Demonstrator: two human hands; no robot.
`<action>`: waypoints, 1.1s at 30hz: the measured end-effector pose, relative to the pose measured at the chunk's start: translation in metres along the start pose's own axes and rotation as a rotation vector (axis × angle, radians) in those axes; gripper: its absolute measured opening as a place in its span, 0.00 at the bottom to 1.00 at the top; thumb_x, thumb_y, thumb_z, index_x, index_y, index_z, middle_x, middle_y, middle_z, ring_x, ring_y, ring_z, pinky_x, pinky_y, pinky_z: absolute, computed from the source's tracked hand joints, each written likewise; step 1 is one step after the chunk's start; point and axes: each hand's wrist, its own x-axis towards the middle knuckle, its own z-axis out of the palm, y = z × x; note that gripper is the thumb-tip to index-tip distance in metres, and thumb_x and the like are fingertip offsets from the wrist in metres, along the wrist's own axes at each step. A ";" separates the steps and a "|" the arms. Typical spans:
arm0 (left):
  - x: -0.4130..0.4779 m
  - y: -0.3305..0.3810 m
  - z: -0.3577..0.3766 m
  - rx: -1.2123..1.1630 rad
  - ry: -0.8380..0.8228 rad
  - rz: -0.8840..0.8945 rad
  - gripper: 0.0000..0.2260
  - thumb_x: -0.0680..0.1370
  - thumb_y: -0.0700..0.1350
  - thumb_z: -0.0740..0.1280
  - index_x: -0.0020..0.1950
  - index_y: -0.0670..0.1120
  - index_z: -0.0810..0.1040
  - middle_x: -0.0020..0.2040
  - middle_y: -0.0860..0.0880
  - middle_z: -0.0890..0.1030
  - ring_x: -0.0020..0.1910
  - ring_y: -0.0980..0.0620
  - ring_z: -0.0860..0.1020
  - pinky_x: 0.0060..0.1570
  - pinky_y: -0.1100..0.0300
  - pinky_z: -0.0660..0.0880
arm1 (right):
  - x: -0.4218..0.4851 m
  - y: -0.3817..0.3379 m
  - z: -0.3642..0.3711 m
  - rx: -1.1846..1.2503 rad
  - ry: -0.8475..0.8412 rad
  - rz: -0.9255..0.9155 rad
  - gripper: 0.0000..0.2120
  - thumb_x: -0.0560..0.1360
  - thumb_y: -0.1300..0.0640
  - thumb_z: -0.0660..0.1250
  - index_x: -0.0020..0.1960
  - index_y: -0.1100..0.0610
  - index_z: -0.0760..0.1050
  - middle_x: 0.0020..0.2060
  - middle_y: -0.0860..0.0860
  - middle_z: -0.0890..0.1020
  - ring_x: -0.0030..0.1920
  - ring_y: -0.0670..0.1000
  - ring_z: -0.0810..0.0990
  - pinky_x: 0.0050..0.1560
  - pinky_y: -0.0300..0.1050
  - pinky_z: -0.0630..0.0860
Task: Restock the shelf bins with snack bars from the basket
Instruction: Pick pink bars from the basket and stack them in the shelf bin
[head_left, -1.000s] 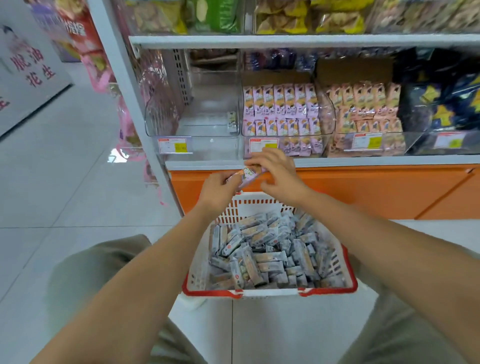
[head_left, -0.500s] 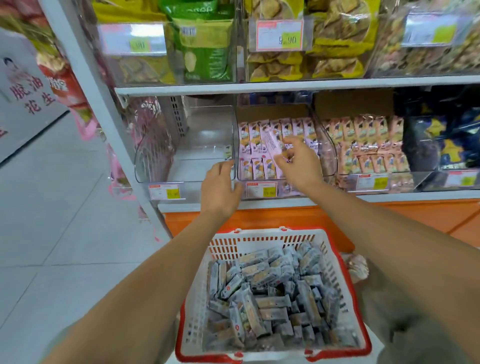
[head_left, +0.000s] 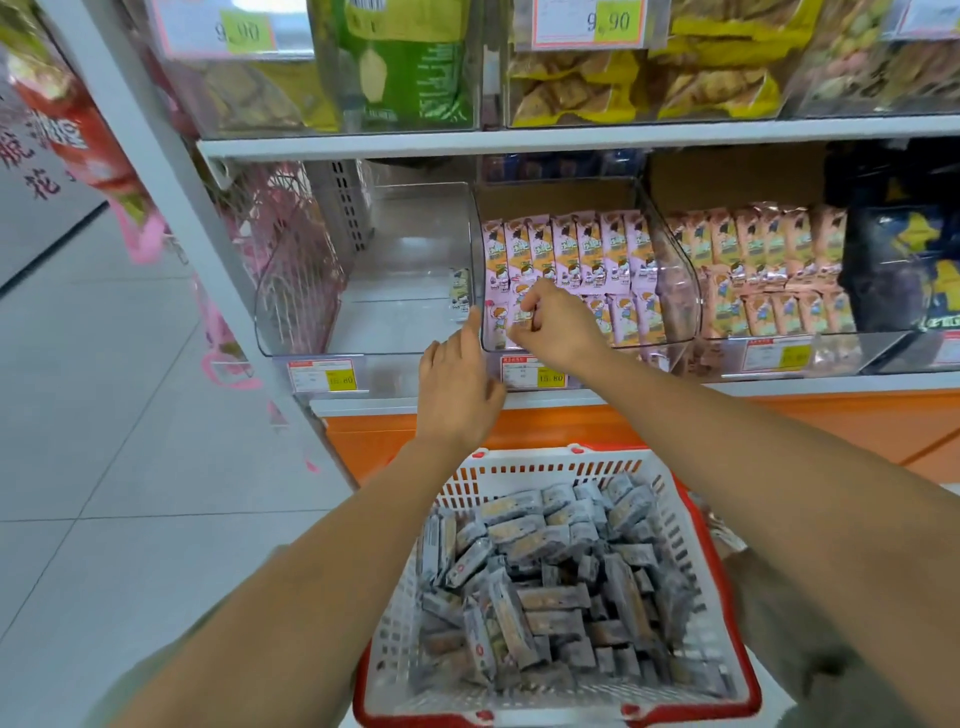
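— What can you read on the top shelf?
— The top middle tag (head_left: 592, 23) says 9.90. The top left tag (head_left: 228, 34) is blurred, maybe 9.00 or 9.90.
— And lower down?
— The tag under the empty bin (head_left: 322, 375) and the tag under the pink-bar bin (head_left: 535, 371) both seem to read 18.80. The right-hand tag (head_left: 776, 355) is too blurred.
— Anything else?
— The wall sign (head_left: 36, 171) shows the red character 花.
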 end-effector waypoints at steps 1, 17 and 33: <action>-0.001 -0.002 -0.001 -0.002 -0.009 0.011 0.34 0.78 0.44 0.65 0.79 0.42 0.50 0.69 0.43 0.71 0.69 0.45 0.68 0.73 0.50 0.57 | -0.001 0.000 0.001 -0.019 -0.012 -0.007 0.13 0.76 0.55 0.69 0.57 0.59 0.70 0.34 0.48 0.71 0.39 0.54 0.75 0.39 0.46 0.70; -0.104 -0.040 0.012 0.060 0.079 -0.104 0.26 0.72 0.42 0.68 0.70 0.42 0.69 0.70 0.38 0.67 0.69 0.38 0.65 0.68 0.44 0.62 | -0.119 0.003 0.031 0.274 -0.053 -0.212 0.07 0.78 0.61 0.62 0.46 0.54 0.79 0.28 0.47 0.75 0.29 0.48 0.72 0.31 0.43 0.67; -0.208 -0.107 0.095 -0.009 -0.298 -0.607 0.34 0.75 0.45 0.69 0.76 0.42 0.54 0.72 0.40 0.61 0.64 0.39 0.71 0.60 0.44 0.74 | -0.212 0.063 0.213 -0.168 -1.083 0.311 0.23 0.82 0.52 0.59 0.76 0.50 0.60 0.76 0.59 0.57 0.72 0.61 0.64 0.67 0.52 0.67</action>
